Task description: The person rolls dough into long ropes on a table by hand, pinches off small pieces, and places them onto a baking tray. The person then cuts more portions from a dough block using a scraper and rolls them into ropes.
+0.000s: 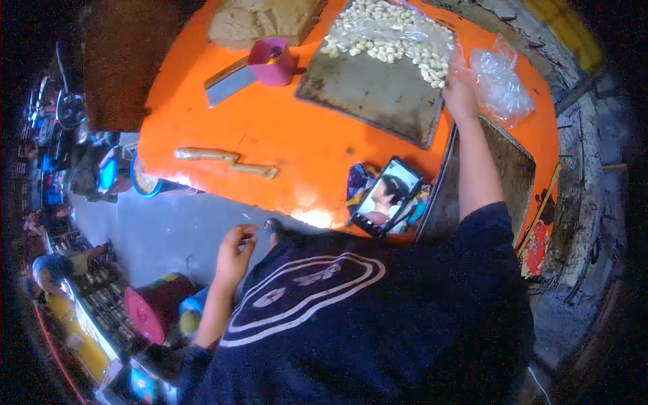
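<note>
At the right edge of a metal tray (pixel 368 91), my right hand (pixel 461 100) is closed on the edge of a clear plastic sheet (pixel 422 42); its fingertips are partly blurred. The sheet lies across many small pale dough pieces (pixel 385 48) spread over the far part of the tray. My left hand (pixel 235 251) hangs in front of my body, below the table edge. Its fingers are curled together, and whatever is in them, if anything, is too small to make out.
On the orange table (pixel 223 121) are a large dough mass (pixel 260 23), a pink container (pixel 272 62), a flat scraper (pixel 229 86), a brown roll (pixel 226 160), a phone (pixel 386 196), crumpled plastic (pixel 501 81) and a second tray (pixel 503 158). A red tub (pixel 156 307) stands lower left.
</note>
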The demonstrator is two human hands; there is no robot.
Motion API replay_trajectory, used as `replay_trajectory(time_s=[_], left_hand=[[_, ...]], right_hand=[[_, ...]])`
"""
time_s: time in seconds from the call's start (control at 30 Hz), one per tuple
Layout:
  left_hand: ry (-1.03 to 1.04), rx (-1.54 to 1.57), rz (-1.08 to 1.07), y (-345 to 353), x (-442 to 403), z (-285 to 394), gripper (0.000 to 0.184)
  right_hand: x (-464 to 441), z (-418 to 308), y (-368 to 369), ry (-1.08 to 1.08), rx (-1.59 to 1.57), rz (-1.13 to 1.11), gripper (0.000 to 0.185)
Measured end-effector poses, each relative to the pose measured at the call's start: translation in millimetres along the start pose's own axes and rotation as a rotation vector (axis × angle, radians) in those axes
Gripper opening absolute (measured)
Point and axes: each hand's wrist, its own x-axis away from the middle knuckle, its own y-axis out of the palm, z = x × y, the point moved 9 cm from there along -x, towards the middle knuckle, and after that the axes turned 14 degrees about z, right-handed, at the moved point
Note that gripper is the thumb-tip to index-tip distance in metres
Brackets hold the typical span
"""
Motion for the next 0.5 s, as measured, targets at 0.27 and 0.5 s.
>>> replay_trajectory(time_s=[0.27, 0.5], left_hand=[[0.134, -0.031, -0.047, 9, -11, 16, 0.021], [0.249, 0.000, -0.194, 8, -35, 7, 0.025]], right_hand=[[-8, 4, -5, 0.119, -0.101, -0.104, 0.021], [114, -82, -63, 0.739, -1.157, -0.092, 0.020]])
